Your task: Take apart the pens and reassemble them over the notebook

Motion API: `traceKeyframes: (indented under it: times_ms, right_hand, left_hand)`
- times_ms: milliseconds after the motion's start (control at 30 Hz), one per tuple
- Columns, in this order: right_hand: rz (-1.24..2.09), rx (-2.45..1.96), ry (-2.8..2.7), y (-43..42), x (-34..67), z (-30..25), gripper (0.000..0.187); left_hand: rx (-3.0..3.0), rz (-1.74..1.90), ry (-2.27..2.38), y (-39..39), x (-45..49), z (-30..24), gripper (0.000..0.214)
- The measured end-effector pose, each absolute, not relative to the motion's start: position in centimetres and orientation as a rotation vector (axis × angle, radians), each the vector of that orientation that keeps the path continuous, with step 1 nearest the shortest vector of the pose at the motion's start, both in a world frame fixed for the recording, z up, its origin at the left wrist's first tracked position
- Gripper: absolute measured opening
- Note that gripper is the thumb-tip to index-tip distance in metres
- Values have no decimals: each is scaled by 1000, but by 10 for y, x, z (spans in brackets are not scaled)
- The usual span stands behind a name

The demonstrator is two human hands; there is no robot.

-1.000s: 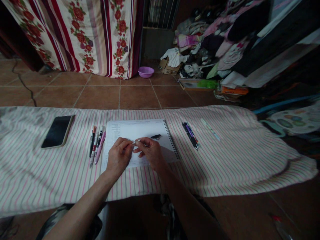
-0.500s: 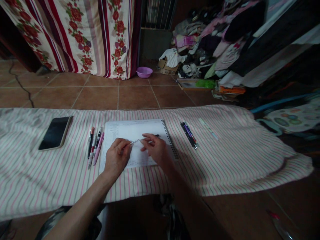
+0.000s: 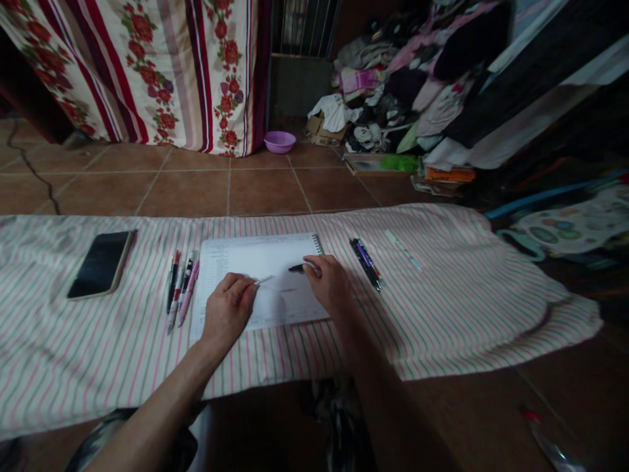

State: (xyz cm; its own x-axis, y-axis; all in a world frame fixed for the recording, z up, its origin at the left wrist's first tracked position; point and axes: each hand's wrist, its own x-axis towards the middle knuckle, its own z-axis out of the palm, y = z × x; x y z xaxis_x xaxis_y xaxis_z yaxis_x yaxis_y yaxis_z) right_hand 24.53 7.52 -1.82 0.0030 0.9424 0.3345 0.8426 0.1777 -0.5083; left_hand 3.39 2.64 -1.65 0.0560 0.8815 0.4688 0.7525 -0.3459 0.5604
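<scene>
Slim pale rod (image 3: 264, 280), part whitish, part see-through, sits just above mid-page of the notebook (image 3: 260, 252), one end pinched between thumb and fingertips of the left hand (image 3: 228, 305), free end aimed at 2-3 o'clock. Change in the last second: right hand (image 3: 329, 278) came off the rod, pulled back to 3 o'clock, and its grip has now closed on the black piece (image 3: 297, 268) that was lying loose on the paper. So both grips are loaded, one part each, rod tip and black piece well apart; left alone carries the rod. Black piece: short, dark, narrow, hard-looking, blunt end toward 9 o'clock; fingers hide the rest, can't tell if it's fully off the page. Notebook: flat white sheet, printed rows along its 9 o'clock side, dark wire coil along the 3 o'clock edge, partly behind the right hand. Just outside, 9 o'clock: pen cluster (image 3: 176, 294), smooth slim barrels in black, white-red and pink. Further that way, phone (image 3: 101, 263), glossy dark glass, rounded corners. At 3 o'clock: dark pens (image 3: 364, 263), black and purple, then pale pen (image 3: 403, 250). All on the cloth-covered bench (image 3: 466, 308), soft striped fabric, wrinkled toward 9 o'clock. Beyond, 12 o'clock: round purple plastic basin (image 3: 280, 142) on matte tile floor (image 3: 191, 190).
</scene>
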Motion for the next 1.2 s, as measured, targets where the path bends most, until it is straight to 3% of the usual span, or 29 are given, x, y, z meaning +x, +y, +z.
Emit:
traceKeyframes:
  times_ms: [533, 1200]
  right_hand:
    - [212, -1565, -1920, 77, 233, -25, 19]
    - [532, -1494, -1707, 78, 234, -15, 13]
  left_hand:
    - [2142, 1147, 1683, 26, 36, -13, 16]
    - [2144, 1143, 1680, 26, 35, -14, 17]
